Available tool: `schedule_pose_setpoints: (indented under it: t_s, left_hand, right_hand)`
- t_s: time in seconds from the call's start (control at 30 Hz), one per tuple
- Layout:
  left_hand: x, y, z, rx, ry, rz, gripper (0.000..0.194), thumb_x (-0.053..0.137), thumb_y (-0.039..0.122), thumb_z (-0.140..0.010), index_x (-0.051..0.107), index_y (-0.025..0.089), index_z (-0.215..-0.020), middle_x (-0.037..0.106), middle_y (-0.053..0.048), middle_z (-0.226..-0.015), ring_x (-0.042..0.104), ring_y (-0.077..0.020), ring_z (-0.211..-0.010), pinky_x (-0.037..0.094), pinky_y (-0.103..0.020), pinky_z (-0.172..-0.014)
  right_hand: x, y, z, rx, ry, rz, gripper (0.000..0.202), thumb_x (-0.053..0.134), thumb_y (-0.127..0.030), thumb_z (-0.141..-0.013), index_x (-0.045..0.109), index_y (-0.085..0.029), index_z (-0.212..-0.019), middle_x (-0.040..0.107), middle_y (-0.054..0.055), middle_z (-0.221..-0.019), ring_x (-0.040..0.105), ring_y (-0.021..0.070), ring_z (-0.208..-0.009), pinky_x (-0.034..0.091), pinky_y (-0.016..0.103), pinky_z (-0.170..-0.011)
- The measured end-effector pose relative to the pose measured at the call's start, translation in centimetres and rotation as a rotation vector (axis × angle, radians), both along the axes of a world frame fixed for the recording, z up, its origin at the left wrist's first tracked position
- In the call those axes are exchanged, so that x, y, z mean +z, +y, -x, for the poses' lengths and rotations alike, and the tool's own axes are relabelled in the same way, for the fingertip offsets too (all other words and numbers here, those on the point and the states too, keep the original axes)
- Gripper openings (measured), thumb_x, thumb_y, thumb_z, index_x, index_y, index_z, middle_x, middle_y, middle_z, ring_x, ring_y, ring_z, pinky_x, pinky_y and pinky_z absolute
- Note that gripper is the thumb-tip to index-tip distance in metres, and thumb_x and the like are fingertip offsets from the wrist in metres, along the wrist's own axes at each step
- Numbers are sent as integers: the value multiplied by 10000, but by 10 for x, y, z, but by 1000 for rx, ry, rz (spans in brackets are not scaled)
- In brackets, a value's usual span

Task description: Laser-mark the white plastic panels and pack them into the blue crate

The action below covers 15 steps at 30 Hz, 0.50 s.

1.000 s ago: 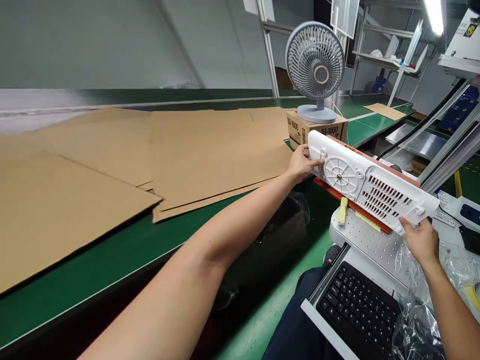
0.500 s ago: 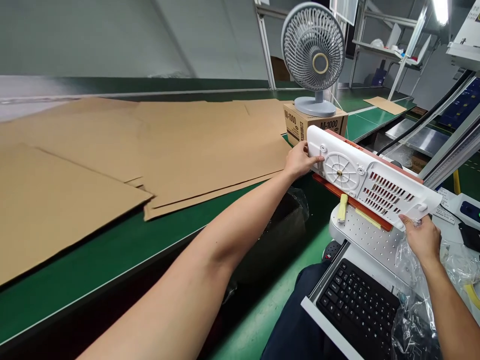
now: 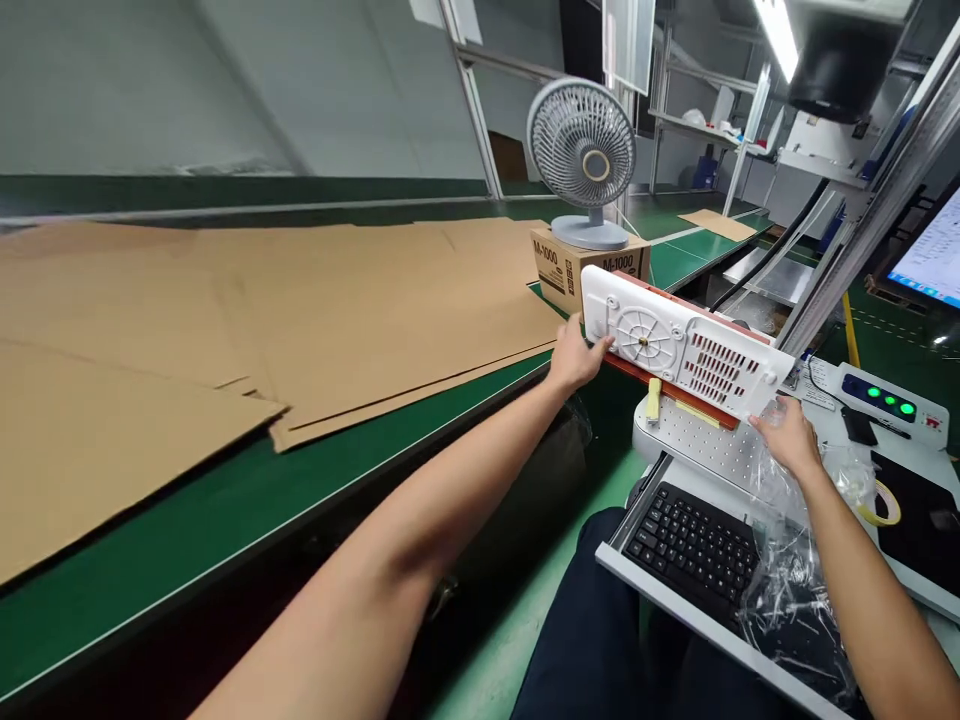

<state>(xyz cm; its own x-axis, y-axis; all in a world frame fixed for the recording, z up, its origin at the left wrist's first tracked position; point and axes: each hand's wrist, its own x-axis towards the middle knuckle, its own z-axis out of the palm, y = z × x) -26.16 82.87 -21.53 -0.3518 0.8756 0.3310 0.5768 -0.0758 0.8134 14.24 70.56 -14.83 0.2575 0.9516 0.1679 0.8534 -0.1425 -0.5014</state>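
Observation:
A long white plastic panel [image 3: 694, 352], with a spoked round area and a block of vent slots, is tilted upright in front of me. My left hand [image 3: 576, 357] is closed around its left end, thumb on the face. My right hand [image 3: 787, 435] pinches the lower right corner. Below and behind the panel runs an orange-red piece [image 3: 634, 369]; whether the two are joined I cannot tell. A perforated white plate [image 3: 690, 437] lies below it, with a yellow tab [image 3: 653, 400] at the orange edge. Crumpled clear plastic [image 3: 787, 580] hangs under my right hand.
Cardboard sheets [image 3: 390, 310] cover the green conveyor [image 3: 225, 545] on the left. A fan [image 3: 581, 145] stands on a carton [image 3: 559, 275]. A keyboard [image 3: 694, 545] sits in a pulled-out tray. Tape [image 3: 888, 503], a box with green lights [image 3: 892, 400] and a monitor [image 3: 930, 255] are right.
My view has swung right, so the scene sits further left and the monitor and green-lit box show more. Both hands keep their hold on the panel.

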Motion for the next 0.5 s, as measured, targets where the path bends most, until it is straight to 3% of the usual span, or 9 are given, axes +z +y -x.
schedule_pose_setpoints:
  t_s: [0.1, 0.2, 0.3, 0.4, 0.5]
  left_hand:
    - [-28, -86, -27, -129, -31, -50, 578, 755, 379, -966, 618, 182, -1491, 634, -204, -1504, 670, -366, -1377, 602, -508, -1123]
    - [-62, -178, -57, -257, -19, -166, 375, 707, 400, -1013, 704, 241, -1352, 715, -134, -1399, 714, -327, -1310, 639, -501, -1084]
    - [-87, -254, -93, -352, 15, -238, 225, 663, 356, -1064, 736, 261, -1254, 743, -119, -1355, 731, -311, -1299, 614, -540, -1150]
    - [-100, -303, -137, -466, 28, -249, 207, 636, 286, -1082, 722, 263, -1269, 730, -137, -1398, 716, -311, -1368, 603, -553, -1190]
    - [-103, -329, -180, -588, 78, -268, 236, 621, 239, -1075, 694, 263, -1299, 715, -156, -1438, 651, -334, -1484, 574, -581, -1243]
  right_hand:
    - [30, -75, -18, 56, 187, -33, 581, 758, -576, -949, 663, -234, -1409, 807, 116, -1280, 770, 241, -827, 640, 357, -723]
    - [66, -170, -44, 125, 384, -129, 582, 837, -707, -865, 779, -225, -1186, 805, 129, -1235, 732, 237, -784, 614, 335, -635]
    - [92, -259, -70, 154, 427, -68, 528, 875, -716, -867, 816, -230, -1062, 752, 58, -807, 625, 184, -595, 568, 309, -605]
    - [94, -325, -89, 142, 528, 55, 494, 846, -723, -893, 809, -235, -960, 615, 22, -603, 584, 191, -537, 533, 308, -567]
    - [82, -368, -96, 75, 654, 149, 528, 839, -754, -880, 787, -229, -867, 636, 46, -633, 550, 173, -504, 469, 306, -526]
